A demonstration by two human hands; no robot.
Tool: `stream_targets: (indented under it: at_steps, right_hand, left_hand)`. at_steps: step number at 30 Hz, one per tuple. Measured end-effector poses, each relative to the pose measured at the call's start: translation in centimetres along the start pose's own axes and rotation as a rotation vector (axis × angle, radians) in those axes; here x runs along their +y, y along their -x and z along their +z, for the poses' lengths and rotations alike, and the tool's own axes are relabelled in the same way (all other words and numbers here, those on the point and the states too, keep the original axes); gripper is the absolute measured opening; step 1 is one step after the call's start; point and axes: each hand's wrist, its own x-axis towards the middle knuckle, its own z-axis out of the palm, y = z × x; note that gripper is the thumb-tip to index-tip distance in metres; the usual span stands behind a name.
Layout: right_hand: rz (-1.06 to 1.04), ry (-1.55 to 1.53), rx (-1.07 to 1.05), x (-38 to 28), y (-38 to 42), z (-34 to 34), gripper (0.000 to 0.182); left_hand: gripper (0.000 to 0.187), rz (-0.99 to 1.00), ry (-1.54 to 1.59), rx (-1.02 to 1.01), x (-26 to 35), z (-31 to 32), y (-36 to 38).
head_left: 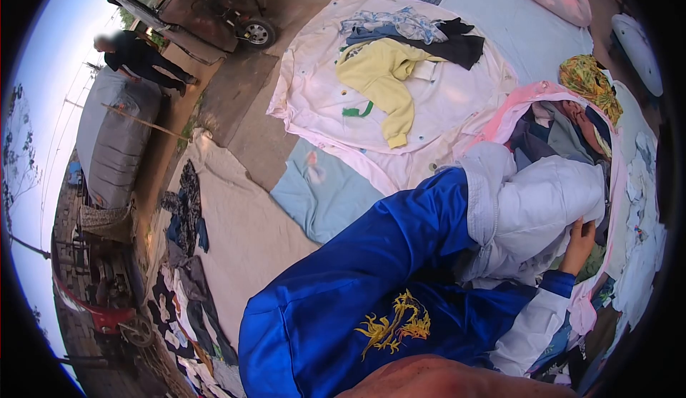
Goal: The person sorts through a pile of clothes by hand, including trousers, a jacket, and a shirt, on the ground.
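Note:
My right hand (580,248) is at the right, below a sleeve cuff of blue and white. Its fingers are bent and closed on the lower edge of a bulky white cloth (550,194). The white cloth lies over the side of a pink-edged bundle (616,205) filled with dark, grey and patterned clothes (547,133). My left arm, in a shiny blue sleeve (357,248), reaches toward the white cloth. The left hand is hidden there. A yellow dragon (395,325) is embroidered on the blue jacket.
A pale pink sheet (307,62) bears a yellow sweatshirt (379,76) and dark clothes. Further off are a light blue cloth (325,194), a beige sheet (239,234), piled clothes (189,284), a covered load (118,133), a vehicle (182,12) and a standing person (136,55).

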Motion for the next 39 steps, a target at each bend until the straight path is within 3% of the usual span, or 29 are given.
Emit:
stream_targets:
  at_steps: [4, 10, 16, 28, 39]
  right_hand:
    - [-0.009, 0.114, -0.015, -1.2, 0.2, 0.2, 0.064]
    - [0.018, 0.044, -0.034, -1.9, 0.7, 0.3, 0.062]
    - [-0.114, -0.012, -0.01, -0.4, 0.6, 0.3, 0.055]
    - [-0.099, 0.027, -0.025, 1.2, -0.3, 0.4, 0.043]
    - [-0.056, -0.286, 0.024, 2.4, 0.2, 0.6, 0.046]
  left_hand:
    - [0.039, -0.004, 0.004, 0.001, 0.0, 0.0, 0.2]
    - [0.04, 0.0, 0.008, 0.002, 0.0, 0.1, 0.4]
    - [0.041, 0.002, 0.012, 0.003, 0.0, 0.2, 0.6]
    - [0.042, 0.021, 0.021, 0.002, 0.0, 0.1, 1.1]
    - [0.043, 0.035, 0.041, -0.009, -0.2, 0.0, 1.6]
